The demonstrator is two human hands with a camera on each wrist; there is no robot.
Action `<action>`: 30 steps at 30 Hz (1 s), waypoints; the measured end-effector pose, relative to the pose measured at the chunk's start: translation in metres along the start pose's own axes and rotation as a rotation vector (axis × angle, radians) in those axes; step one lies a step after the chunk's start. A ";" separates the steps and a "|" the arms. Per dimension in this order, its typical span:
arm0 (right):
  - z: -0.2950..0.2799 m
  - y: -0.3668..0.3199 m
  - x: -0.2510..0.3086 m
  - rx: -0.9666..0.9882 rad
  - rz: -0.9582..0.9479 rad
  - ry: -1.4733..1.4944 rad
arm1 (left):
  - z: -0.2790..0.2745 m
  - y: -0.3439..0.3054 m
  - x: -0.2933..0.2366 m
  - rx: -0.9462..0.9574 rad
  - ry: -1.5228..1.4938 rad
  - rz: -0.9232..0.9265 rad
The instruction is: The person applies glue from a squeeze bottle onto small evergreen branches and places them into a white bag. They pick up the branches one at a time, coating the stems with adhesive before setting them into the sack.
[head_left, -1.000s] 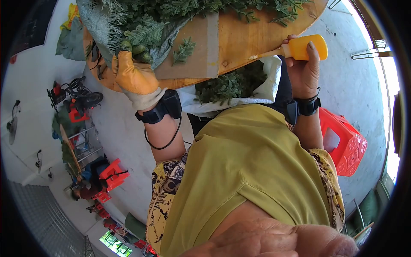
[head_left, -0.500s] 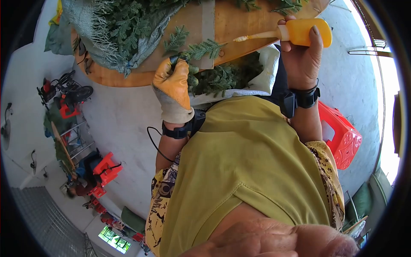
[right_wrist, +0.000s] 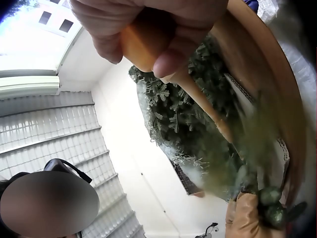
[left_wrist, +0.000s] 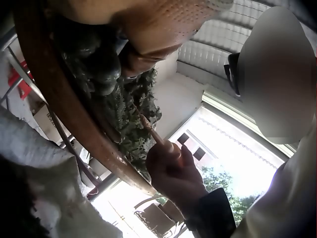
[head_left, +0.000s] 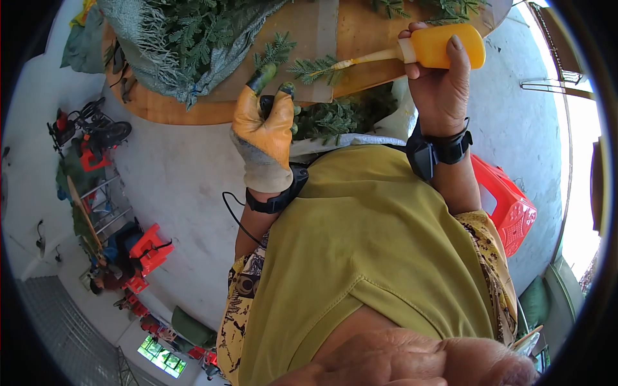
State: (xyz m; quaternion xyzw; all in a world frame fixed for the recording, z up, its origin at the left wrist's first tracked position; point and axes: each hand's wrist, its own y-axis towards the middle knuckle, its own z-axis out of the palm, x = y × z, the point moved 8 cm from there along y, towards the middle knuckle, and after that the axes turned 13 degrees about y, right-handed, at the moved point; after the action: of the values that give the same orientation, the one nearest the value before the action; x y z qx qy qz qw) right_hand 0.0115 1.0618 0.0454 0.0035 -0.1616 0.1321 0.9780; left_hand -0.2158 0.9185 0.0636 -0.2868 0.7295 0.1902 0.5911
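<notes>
The left hand [head_left: 267,135], in an orange glove with green-stained fingertips, has its thumb and forefinger parted. A small green sprig [head_left: 314,69] is just beyond those fingertips, with a visible gap, its stem end by the nozzle tip. The right hand [head_left: 441,90] is bare and grips a yellow squeeze bottle [head_left: 447,46], nozzle pointing left. In the right wrist view the nozzle [right_wrist: 205,106] points toward the glove [right_wrist: 242,215], and blurred greenery [right_wrist: 262,124] crosses close by. The left wrist view shows the bare hand [left_wrist: 176,173] behind the nozzle [left_wrist: 151,130].
On the wooden table [head_left: 174,114] lie cardboard [head_left: 309,38], another sprig [head_left: 275,51] and a woven sack [head_left: 145,51] of greenery. A white bag [head_left: 399,122] with greenery is below the table edge. Red stools [head_left: 515,209] and a motorcycle [head_left: 100,132] stand around.
The gloved hand moved from the sack toward the bottle, a sprig at its fingertips; since then, thumb and forefinger have parted. The nozzle has moved left over the sprig's stem end.
</notes>
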 end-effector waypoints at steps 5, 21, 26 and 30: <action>-0.004 0.000 0.006 -0.020 -0.002 0.022 | 0.008 0.015 -0.016 0.224 0.407 0.099; -0.008 0.000 0.006 -0.009 -0.004 -0.028 | 0.019 0.012 -0.002 0.180 0.533 0.222; -0.004 0.001 0.005 -0.005 -0.023 -0.102 | 0.018 0.012 0.003 0.141 0.601 0.286; -0.005 0.001 0.005 0.014 -0.038 -0.152 | 0.019 0.012 0.003 0.140 0.636 0.290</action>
State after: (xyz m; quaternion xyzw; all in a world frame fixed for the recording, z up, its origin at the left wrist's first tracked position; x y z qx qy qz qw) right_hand 0.0177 1.0640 0.0420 0.0233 -0.2346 0.1142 0.9651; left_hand -0.2096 0.9386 0.0558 -0.1838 0.9214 0.1231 0.3196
